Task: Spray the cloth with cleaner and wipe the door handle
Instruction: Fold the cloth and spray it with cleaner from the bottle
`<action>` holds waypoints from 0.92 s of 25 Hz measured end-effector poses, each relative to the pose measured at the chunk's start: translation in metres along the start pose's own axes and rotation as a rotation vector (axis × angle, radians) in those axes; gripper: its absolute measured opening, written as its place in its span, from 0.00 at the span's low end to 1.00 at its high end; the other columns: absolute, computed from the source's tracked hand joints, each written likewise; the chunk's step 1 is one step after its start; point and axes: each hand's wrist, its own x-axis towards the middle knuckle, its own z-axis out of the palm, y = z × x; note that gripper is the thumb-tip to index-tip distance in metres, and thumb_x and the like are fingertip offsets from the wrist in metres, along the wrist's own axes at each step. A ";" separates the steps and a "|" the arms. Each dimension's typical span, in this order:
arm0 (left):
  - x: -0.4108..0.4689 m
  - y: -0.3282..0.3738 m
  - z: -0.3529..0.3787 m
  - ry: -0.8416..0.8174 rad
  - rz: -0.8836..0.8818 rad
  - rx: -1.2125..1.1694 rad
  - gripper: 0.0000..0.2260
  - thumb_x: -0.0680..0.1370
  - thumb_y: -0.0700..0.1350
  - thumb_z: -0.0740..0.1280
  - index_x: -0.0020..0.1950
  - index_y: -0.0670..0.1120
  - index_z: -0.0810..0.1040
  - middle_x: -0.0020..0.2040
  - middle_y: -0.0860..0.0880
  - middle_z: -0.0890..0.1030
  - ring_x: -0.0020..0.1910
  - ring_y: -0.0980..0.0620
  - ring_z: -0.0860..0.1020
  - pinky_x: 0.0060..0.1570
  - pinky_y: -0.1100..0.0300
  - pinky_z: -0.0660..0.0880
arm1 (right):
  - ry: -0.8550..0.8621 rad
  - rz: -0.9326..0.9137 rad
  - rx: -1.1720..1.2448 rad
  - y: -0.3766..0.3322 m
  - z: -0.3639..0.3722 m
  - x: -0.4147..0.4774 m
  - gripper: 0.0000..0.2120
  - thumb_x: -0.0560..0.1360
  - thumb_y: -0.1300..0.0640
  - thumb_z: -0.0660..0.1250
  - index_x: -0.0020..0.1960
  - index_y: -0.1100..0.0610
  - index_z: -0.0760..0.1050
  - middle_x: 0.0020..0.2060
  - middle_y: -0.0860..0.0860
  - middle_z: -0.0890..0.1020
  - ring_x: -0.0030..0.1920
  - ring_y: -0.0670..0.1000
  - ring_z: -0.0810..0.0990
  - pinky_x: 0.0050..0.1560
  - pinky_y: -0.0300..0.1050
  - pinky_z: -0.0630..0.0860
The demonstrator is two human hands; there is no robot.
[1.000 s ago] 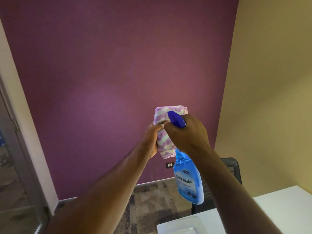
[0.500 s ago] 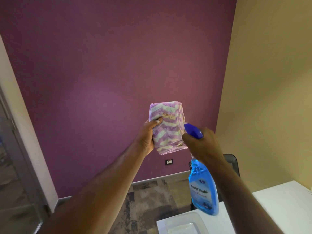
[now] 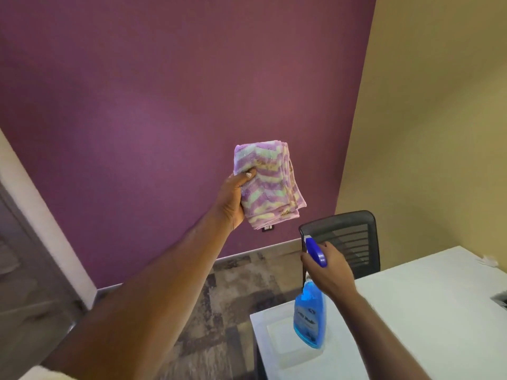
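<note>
My left hand holds a folded purple, yellow and green striped cloth up in front of the purple wall. Lower and to the right, my right hand grips the neck of a blue spray bottle with a dark blue trigger head. The bottle hangs over the white tray at the near corner of the white table, well apart from the cloth. A dark door shows at the left edge; its handle is not in view.
A white table fills the lower right, with a black mesh-backed chair behind it against the yellow wall. A wall socket sits low on the purple wall. Patterned grey-brown carpet covers the floor.
My right hand has pulled the spray bottle away from the cloth and lowered it toward the table. My left hand has stayed raised with the cloth.
</note>
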 end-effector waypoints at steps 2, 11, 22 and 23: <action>0.002 -0.012 -0.009 0.015 -0.018 0.006 0.16 0.82 0.40 0.66 0.69 0.41 0.78 0.56 0.43 0.87 0.55 0.41 0.86 0.52 0.45 0.85 | 0.030 0.015 0.001 0.032 0.021 -0.007 0.14 0.77 0.48 0.74 0.41 0.45 0.69 0.40 0.49 0.79 0.38 0.49 0.80 0.38 0.42 0.78; 0.022 -0.062 -0.054 0.085 -0.085 0.008 0.10 0.82 0.40 0.67 0.62 0.43 0.80 0.50 0.46 0.89 0.50 0.45 0.88 0.47 0.48 0.86 | 0.157 0.087 0.006 0.125 0.074 0.007 0.11 0.80 0.46 0.71 0.50 0.50 0.72 0.41 0.50 0.76 0.37 0.48 0.77 0.35 0.36 0.72; 0.042 -0.096 -0.078 0.104 -0.145 0.021 0.14 0.76 0.44 0.71 0.61 0.45 0.81 0.53 0.45 0.88 0.52 0.43 0.87 0.51 0.43 0.85 | 0.036 0.160 -0.063 0.190 0.113 0.004 0.21 0.74 0.30 0.67 0.51 0.46 0.71 0.43 0.48 0.78 0.40 0.51 0.79 0.41 0.44 0.76; 0.044 -0.096 -0.077 0.104 -0.143 0.024 0.15 0.75 0.45 0.71 0.61 0.45 0.82 0.53 0.45 0.88 0.53 0.42 0.87 0.54 0.42 0.84 | 0.013 0.185 -0.093 0.192 0.112 0.004 0.24 0.72 0.29 0.68 0.55 0.47 0.71 0.47 0.47 0.78 0.42 0.51 0.79 0.44 0.46 0.78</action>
